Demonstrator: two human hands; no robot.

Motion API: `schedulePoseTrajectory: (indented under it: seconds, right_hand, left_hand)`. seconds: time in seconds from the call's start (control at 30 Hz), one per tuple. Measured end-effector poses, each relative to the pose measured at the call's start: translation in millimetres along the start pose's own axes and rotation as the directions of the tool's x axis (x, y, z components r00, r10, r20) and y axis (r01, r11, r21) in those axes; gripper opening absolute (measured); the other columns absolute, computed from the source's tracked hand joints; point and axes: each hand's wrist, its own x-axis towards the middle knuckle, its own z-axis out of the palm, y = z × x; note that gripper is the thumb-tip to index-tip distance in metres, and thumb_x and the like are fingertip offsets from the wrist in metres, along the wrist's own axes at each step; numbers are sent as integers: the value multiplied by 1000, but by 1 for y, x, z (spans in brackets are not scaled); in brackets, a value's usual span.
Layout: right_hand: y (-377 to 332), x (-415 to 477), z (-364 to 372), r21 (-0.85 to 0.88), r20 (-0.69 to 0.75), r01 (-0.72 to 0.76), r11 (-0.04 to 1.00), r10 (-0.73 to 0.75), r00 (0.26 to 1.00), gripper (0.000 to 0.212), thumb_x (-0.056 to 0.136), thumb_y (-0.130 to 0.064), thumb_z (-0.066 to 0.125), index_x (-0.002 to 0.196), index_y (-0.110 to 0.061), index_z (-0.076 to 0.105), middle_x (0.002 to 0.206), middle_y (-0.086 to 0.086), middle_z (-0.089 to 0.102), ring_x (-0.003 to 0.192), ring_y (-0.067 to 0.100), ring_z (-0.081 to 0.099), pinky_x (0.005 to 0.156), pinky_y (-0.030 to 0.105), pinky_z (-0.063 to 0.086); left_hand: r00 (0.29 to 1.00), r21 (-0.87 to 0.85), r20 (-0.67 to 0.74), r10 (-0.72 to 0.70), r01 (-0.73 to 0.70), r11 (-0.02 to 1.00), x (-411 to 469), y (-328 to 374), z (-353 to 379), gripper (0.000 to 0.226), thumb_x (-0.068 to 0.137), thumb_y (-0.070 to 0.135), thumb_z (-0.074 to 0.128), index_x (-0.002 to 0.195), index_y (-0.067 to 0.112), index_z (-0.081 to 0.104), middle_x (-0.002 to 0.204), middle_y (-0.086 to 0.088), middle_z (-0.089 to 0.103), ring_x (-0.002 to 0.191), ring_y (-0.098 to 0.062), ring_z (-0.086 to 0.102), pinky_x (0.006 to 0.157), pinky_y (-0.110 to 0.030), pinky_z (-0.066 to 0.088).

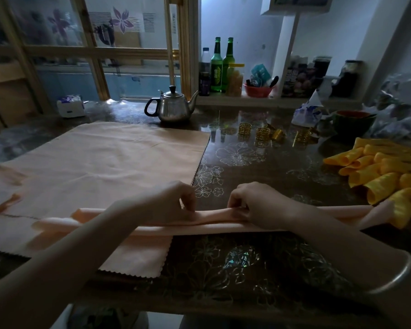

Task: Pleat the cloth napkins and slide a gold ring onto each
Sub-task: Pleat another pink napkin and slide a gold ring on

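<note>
Flat napkin (109,162) lying spread at 10 o'clock of the hands, nobody touching it.

Left hand (173,200) pinching the top fold of the strip (211,222), fingers curled onto the cloth.

The strip is the peach napkin being pleated. It is lying right under both hands on the table (247,257), long axis running 9 to 3 o'clock.

Right hand (252,203) pinching the same fold, just beside the left hand at its 3 o'clock.

Rings (262,135) standing well apart at 12 o'clock of the right hand, which is nearer for the reach. A ring likely needs a strip end, and both ends are lying far out.

Yellow rolls (377,172) piling at 2 o'clock, the strip's right end seemingly touching them.
</note>
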Motion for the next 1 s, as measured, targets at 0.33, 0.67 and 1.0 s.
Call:
schedulePoseTrajectory:
  seconds: [0.33,0.67,1.0]
  right_hand:
    - [-15,46,11,-174,-231,6,985,-47,972,18,93,-40,57,106,-28,58,111,-6,58,103,16,57,81,30,43]
    - [5,37,21,145,-209,95,985,-64,976,11,89,-31,67,87,-27,57,98,-11,52,82,7,54,74,28,49]
    - [6,42,4,33,-97,-107,994,110,989,20,85,-38,71,104,-31,72,104,-11,65,97,8,56,85,28,48]
  left_hand:
    - [945,370,-322,53,74,926,-4,-21,-7,14,86,31,61,98,29,54,100,7,65,86,-21,62,62,-30,40]
    - [906,237,-394,157,-65,969,-20,-29,12,11,83,26,68,91,25,61,93,7,60,71,-18,59,60,-31,45]
    - [955,49,-268,-124,142,989,-13,-38,-7,21,79,36,76,97,33,67,87,16,66,76,-6,60,71,-26,51]
